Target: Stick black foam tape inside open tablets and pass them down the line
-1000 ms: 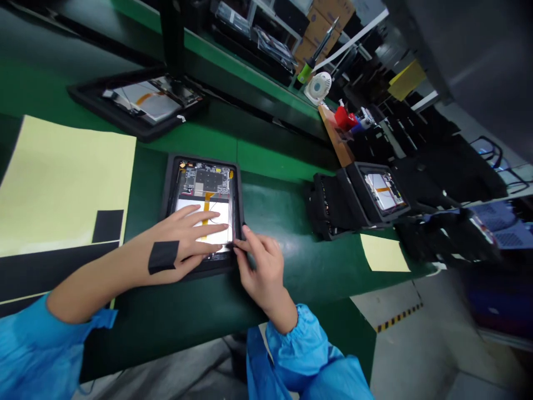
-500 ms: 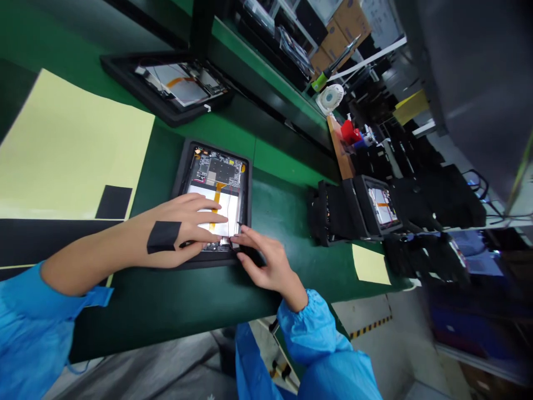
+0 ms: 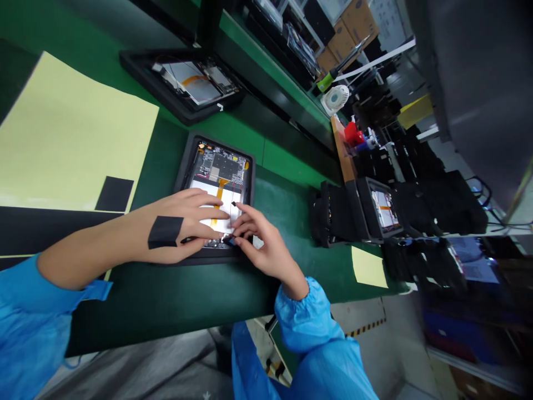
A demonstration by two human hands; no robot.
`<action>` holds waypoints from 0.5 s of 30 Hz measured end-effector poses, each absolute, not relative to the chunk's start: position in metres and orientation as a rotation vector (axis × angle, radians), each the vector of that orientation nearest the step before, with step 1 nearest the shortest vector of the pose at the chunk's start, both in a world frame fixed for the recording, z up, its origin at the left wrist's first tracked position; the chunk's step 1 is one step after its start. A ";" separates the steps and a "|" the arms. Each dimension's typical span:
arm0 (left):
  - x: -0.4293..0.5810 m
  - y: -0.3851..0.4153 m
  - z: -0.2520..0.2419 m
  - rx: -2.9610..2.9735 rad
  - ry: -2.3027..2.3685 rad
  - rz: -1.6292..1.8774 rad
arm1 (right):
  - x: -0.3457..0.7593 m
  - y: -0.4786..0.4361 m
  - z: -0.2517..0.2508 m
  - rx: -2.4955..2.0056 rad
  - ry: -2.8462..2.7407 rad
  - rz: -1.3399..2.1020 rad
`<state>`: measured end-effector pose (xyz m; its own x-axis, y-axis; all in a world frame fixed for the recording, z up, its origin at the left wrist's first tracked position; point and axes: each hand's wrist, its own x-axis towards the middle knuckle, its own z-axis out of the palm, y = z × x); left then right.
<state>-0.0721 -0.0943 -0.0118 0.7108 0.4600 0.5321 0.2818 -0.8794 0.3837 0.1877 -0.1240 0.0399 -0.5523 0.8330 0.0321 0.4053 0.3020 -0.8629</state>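
Note:
An opened tablet (image 3: 216, 172) lies in a black frame on the green bench, its circuit board and white battery exposed. My left hand (image 3: 183, 225) lies flat on the battery, fingers stretched out, with a black tape square (image 3: 165, 231) stuck to its back. My right hand (image 3: 260, 244) is at the tablet's near right corner, its fingertips pinched on a small dark piece (image 3: 229, 240) that I cannot make out. Both sleeves are blue.
A second opened tablet (image 3: 187, 83) lies further back. A yellow sheet (image 3: 70, 144) with a black patch (image 3: 114, 193) is at the left. Black cases, one holding a tablet (image 3: 381, 208), and a small yellow sheet (image 3: 368, 266) are at the right. A white fan (image 3: 335, 99) stands behind.
My right hand has moved up from the frame's near right edge onto the tablet's lower right corner. The left hand stays flat on the battery. The view has shifted slightly.

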 end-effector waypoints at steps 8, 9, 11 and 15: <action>-0.071 -0.095 -0.014 2.593 0.596 0.966 | 0.183 -0.136 0.046 -1.328 -1.903 1.093; -0.071 -0.095 -0.014 2.588 0.596 0.967 | 0.180 -0.141 0.047 -1.358 -1.960 0.929; -0.071 -0.095 -0.014 2.579 0.598 0.980 | 0.176 -0.151 0.047 -1.384 -2.038 0.557; -0.070 -0.096 -0.013 2.562 0.635 1.002 | 0.171 -0.164 0.039 -1.431 -2.072 0.241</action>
